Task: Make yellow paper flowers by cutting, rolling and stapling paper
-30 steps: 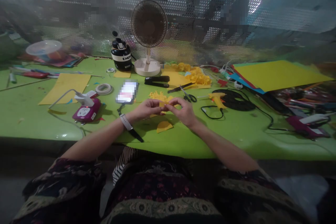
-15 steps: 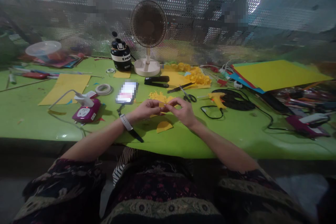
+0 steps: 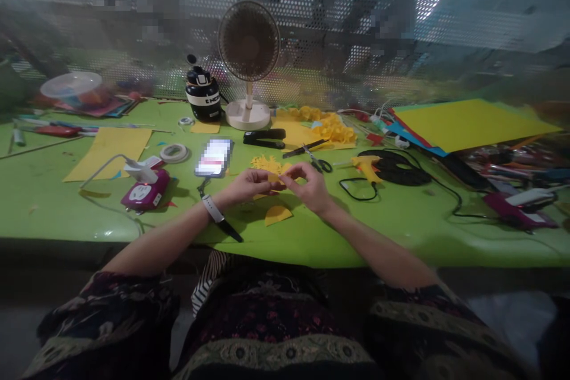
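My left hand [image 3: 250, 186] and my right hand [image 3: 308, 187] meet fingertip to fingertip over the middle of the table. Both are closed in a pinch on a small piece of yellow paper [image 3: 274, 178], mostly covered by the fingers. Just beyond them lies a heap of fringed yellow paper [image 3: 266, 162]. A yellow paper piece with a curved edge [image 3: 278, 215] rests on the table in front of the hands. Scissors [image 3: 319, 161] lie past my right hand, and a phone with a lit screen [image 3: 214, 157] is beyond my left wrist.
A yellow glue gun [image 3: 367, 168] and black coil [image 3: 398, 167] are on the right. Behind stand a fan [image 3: 249, 41] and a black bottle [image 3: 203, 98], near a stapler [image 3: 264, 138]. A purple power socket [image 3: 145, 191] and tape roll [image 3: 174, 152] sit left; coloured sheets [image 3: 472, 124] lie far right.
The view has shifted slightly. My right fingers have moved a little at the pinch, while both hands stay together on the yellow paper.
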`<state>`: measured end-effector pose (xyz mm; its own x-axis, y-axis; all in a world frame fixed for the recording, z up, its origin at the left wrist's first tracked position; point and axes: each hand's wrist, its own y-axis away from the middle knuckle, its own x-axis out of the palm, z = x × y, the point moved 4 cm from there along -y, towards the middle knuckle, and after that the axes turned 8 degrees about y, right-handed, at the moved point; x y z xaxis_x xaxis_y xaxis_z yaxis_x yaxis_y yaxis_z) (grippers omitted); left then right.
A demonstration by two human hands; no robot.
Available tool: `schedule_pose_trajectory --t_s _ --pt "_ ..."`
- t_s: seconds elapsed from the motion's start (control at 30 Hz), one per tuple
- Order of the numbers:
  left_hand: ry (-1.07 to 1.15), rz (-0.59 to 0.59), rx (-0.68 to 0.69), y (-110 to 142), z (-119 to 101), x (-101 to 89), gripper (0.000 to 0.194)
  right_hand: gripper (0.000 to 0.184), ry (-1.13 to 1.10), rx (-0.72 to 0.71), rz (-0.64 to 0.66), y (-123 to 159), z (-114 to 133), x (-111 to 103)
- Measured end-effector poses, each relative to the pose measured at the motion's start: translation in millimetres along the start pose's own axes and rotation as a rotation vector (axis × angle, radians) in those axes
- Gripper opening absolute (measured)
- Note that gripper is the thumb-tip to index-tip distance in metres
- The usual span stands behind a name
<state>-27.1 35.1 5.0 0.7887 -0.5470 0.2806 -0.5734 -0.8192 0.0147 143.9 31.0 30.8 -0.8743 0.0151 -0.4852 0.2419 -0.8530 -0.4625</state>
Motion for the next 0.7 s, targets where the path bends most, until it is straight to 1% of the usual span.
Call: schedule_pose_trajectory --t_s 0.07,0.13,0.2,0.23,0.37,0.5,0.6,0.7 --pt "0.002 -0.004 -0.004 0.3 0.3 -1.3 0.033 0.041 -0.033 0.071 0.010 -1.1 -2.9 -0.7" --pt "0.009 -0.009 -0.003 0.9 0.2 -2.0 0.035 0.042 -0.026 0.123 0.083 -1.2 -4.2 1.0" --pt "0.020 -0.005 -0.007 1.5 -0.3 -1.5 0.036 0.043 0.011 0.128 0.157 -0.4 -3.4 3.2" --pt "0.026 -0.004 -0.008 1.8 -0.8 -1.0 0.036 0.044 0.027 0.113 0.174 0.1 -2.4 4.0" --pt "0.030 -0.021 -0.014 1.5 -2.4 -0.5 0.038 0.043 0.058 0.033 0.165 0.8 0.6 5.7" --pt "0.038 -0.116 0.012 0.8 -3.0 -6.6 0.036 0.043 0.064 0.012 0.131 -0.7 0.4 4.8" --pt "0.064 -0.147 0.036 1.1 -4.1 -9.3 0.038 0.045 0.008 0.065 0.150 -1.5 -1.8 4.4" --pt "0.091 -0.154 0.042 1.6 -5.4 -9.6 0.040 0.047 -0.086 0.158 0.211 -0.8 -6.5 6.8"
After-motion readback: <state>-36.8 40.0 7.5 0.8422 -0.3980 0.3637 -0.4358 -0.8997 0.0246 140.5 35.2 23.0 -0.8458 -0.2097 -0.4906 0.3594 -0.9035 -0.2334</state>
